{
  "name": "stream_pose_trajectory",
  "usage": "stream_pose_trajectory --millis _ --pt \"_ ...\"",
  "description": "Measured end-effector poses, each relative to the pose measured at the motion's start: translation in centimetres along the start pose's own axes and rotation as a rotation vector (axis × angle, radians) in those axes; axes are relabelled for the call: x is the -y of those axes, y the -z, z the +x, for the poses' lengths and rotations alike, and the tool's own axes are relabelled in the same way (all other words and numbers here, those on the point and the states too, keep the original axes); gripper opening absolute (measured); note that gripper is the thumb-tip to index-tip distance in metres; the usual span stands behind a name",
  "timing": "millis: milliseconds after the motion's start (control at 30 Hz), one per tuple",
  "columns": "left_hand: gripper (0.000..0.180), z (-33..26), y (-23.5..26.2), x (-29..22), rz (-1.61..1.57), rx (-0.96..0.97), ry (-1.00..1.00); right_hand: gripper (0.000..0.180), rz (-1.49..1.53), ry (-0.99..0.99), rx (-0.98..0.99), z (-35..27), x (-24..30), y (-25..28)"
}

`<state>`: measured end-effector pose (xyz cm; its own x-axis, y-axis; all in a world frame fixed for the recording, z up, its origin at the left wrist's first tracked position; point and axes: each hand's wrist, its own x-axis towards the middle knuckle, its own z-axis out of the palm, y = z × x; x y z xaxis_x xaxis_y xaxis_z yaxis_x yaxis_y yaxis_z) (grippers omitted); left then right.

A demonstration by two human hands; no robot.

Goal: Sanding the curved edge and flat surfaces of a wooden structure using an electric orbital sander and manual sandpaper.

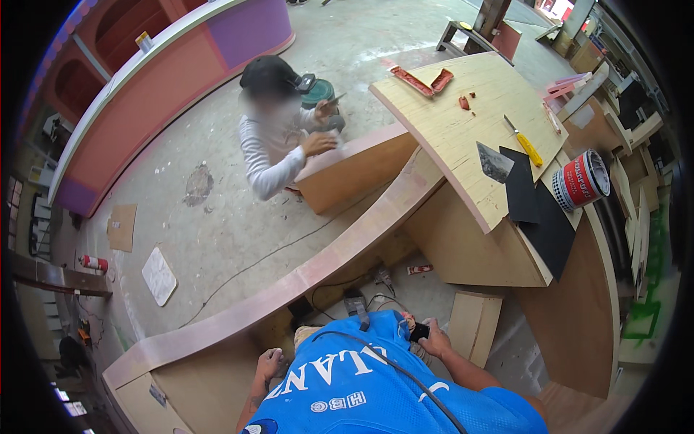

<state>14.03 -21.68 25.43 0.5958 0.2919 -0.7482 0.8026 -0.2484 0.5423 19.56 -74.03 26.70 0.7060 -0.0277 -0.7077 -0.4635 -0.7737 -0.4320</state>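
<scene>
Low at the left of my blue-shirted body, my left hand is closed with its fingers curled; what is in it, if anything, is hidden. It hangs beside the inner side of a curved wooden counter with a pale pink edge. At my right side, my right hand is closed around a small black object, its kind unclear. A wooden box-like piece stands on the floor close to that hand.
A co-worker crouches beyond the counter, hands at a pink-edged panel. The tabletop bears a yellow-handled knife, black sheets, a metal scraper blade and a red can. Cables run near my body.
</scene>
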Motion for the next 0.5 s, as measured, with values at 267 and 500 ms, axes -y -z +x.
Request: stream_pose_trajectory --millis 267,500 --pt "0.036 -1.5 -1.1 1.2 -0.076 0.022 0.137 0.074 0.344 0.071 0.169 2.5 0.4 -4.3" --pt "0.037 2.0 -1.7 3.2 -0.178 0.062 0.096 0.056 0.874 -0.118 0.592 3.8 0.0 -2.8"
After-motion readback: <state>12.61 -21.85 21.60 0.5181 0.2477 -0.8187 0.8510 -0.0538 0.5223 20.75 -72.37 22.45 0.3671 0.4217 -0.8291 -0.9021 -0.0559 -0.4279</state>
